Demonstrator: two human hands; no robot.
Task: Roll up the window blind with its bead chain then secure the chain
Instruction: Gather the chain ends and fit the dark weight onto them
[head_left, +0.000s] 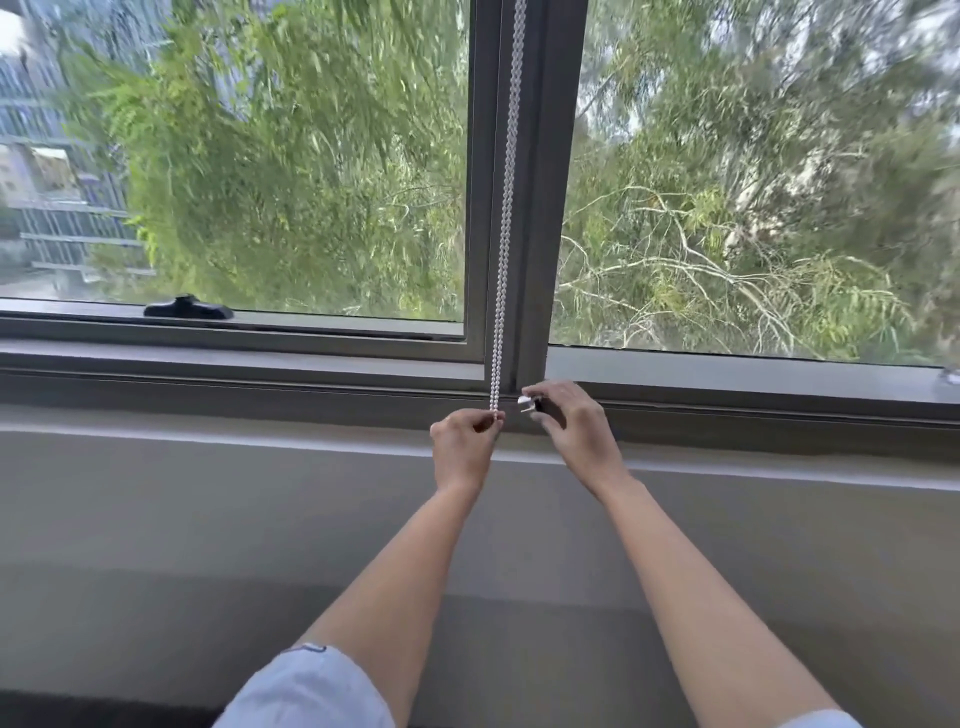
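Note:
A white bead chain (506, 208) hangs as a doubled strand down the grey window mullion (545, 182), from the top of the frame to the sill. My left hand (464, 444) pinches the chain's lower end at sill height. Just to its right, my right hand (574, 426) holds a small white clip (527, 404) between thumb and fingertips, a few centimetres from the chain. The blind itself is out of view above the frame.
A grey window sill (260, 364) runs across the frame with a plain wall (208, 519) below it. A black window latch (188, 309) sits on the left sash rail. Trees and a building show through the glass.

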